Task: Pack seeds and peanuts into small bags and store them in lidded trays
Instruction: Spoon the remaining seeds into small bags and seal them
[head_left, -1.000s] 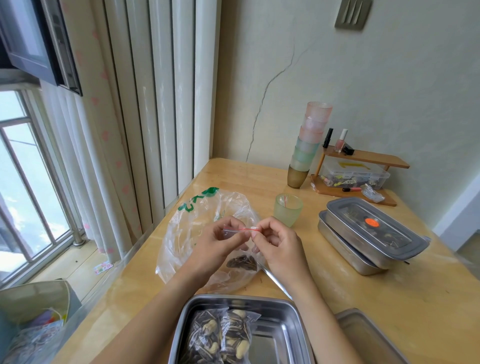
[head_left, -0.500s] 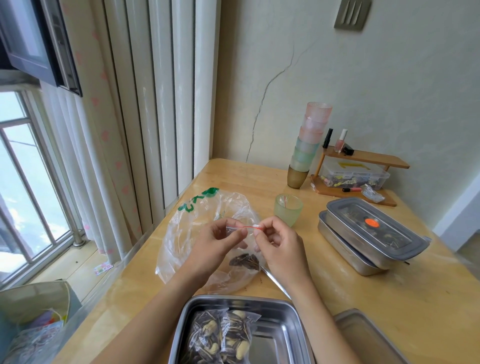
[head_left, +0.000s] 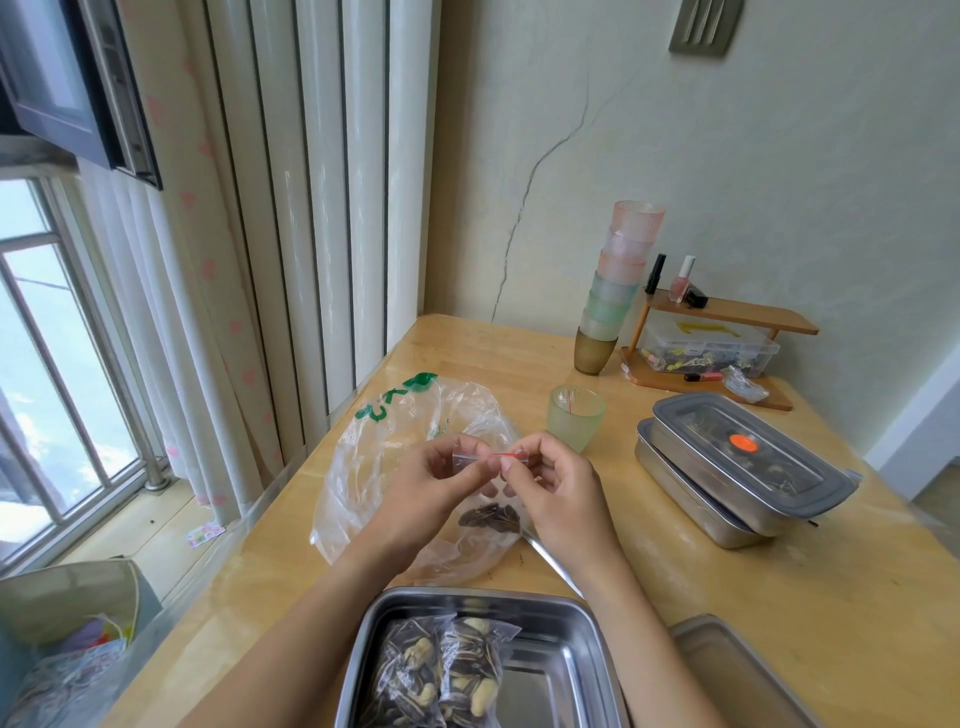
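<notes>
Up front, both the left hand (head_left: 423, 486) and right hand (head_left: 558, 493) pinch the small bag (head_left: 491, 457) by its red-striped top. Seeds (head_left: 491, 517) sit in its bottom, above the big plastic bag (head_left: 395, 431).

At the back of the wooden table (head_left: 810, 582), a tall stack of pink, green and brown cups (head_left: 618, 291) stands just beside a 2-tier wooden shelf (head_left: 753, 315), which carries a black bottle (head_left: 657, 273) and a pink bottle (head_left: 682, 280) on top and a clear plastic box (head_left: 711, 349) below. A pale green cup (head_left: 575, 420) stands alone nearer the front. A crack (head_left: 524, 208) runs down the wall, with white vertical panels (head_left: 332, 182), a heart-print curtain (head_left: 208, 270) and a window (head_left: 47, 374) to the left.
</notes>
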